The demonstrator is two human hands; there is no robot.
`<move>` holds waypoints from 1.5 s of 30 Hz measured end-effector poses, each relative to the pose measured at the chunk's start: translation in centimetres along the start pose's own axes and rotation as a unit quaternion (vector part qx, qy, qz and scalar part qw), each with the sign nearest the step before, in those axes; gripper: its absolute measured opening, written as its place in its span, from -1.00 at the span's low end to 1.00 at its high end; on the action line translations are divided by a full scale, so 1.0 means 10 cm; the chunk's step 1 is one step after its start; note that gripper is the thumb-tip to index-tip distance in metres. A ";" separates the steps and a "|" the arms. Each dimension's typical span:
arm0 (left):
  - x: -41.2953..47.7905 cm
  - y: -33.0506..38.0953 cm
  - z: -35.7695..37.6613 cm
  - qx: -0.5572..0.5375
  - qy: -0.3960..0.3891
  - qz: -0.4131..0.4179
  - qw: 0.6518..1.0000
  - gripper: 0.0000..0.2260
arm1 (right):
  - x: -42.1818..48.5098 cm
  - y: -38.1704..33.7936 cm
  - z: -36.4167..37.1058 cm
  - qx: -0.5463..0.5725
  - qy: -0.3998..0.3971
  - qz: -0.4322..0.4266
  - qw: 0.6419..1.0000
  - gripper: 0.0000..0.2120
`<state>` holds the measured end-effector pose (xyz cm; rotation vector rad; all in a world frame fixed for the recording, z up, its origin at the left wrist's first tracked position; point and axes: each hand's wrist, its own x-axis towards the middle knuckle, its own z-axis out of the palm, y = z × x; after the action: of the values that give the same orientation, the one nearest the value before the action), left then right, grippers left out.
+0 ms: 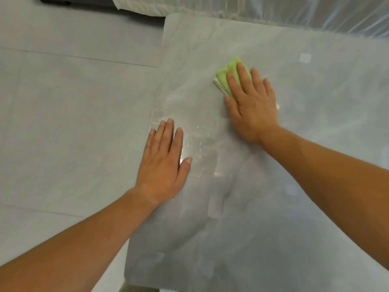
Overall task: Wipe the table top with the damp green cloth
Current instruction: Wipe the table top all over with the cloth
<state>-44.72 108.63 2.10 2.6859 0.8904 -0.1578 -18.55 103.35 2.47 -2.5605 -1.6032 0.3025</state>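
- two hands lie palm-down on a grey, stone-patterned table point(273, 207) that fills the centre and right of the frame.
- the right hand point(252, 106), in the upper middle, presses flat on the green cloth point(231, 69), fingers straight and slightly spread, pinching nothing.
- the green cloth is bunched under that hand's fingers and palm, and its folds show past the fingertips toward the upper left.
- the left hand point(164, 161) rests flat on the table near its left edge, lower in the frame, fingers straight and close together, thumb apart, holding nothing.
- a wet patch point(202, 144) of shiny streaks and droplets lies between the two hands, just beside the left hand's fingers.
- a small pale square point(305, 58) sits on the table at upper right, well apart from the cloth.
- the table surface is glossy, with hazy reflections across it.
- the floor point(73, 123) on the left is laid with large grey tiles and thin joints, close in colour to the table.
- clear plastic sheeting point(315, 11) runs across the upper right beyond the table's far edge.
- a white fabric edge point(136, 6) shows at the top, with something dark at the upper left that cannot be made out.
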 end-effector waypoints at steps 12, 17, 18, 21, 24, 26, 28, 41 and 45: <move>-0.05 -0.01 0.01 -0.010 0.002 0.000 1.000 -0.37 | -0.15 -0.11 0.03 -0.002 -0.007 0.055 0.998 -0.42; -0.50 0.04 0.08 -0.022 -0.006 0.004 1.000 -0.40 | -0.97 -0.50 0.20 -0.038 -0.046 -0.144 0.988 -0.40; -0.61 0.04 0.10 -0.023 -0.009 0.006 1.000 -0.41 | -1.05 -0.46 0.19 -0.041 -0.060 -0.173 0.982 -0.42; -0.85 0.05 0.18 -0.019 -0.006 0.011 1.000 -0.42 | -0.70 -0.32 0.13 -0.058 -0.051 -0.158 0.984 -0.43; -0.88 0.05 0.21 -0.007 -0.003 0.013 1.000 -0.41 | -0.16 -0.44 0.11 -0.030 -0.010 -0.022 0.999 -0.42; -0.87 0.06 0.22 0.002 -0.004 0.012 1.000 -0.41 | -0.14 -0.65 0.14 -0.017 -0.001 0.017 1.000 -0.41; -0.88 0.05 0.23 0.002 -0.008 0.012 1.000 -0.41 | -0.42 -0.76 0.20 -0.033 -0.018 -0.064 0.997 -0.40; -1.07 0.05 0.25 0.020 -0.027 0.019 0.999 -0.40 | -0.16 -1.13 0.21 -0.022 -0.039 -0.070 0.997 -0.40; -1.21 0.04 0.27 0.030 -0.030 0.027 0.999 -0.41 | -0.80 -0.91 0.23 -0.068 -0.099 -0.272 0.955 -0.42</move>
<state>-54.19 100.66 2.08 2.7422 0.8063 -0.2566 -30.42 100.12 2.93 -2.0993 -2.3878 0.4103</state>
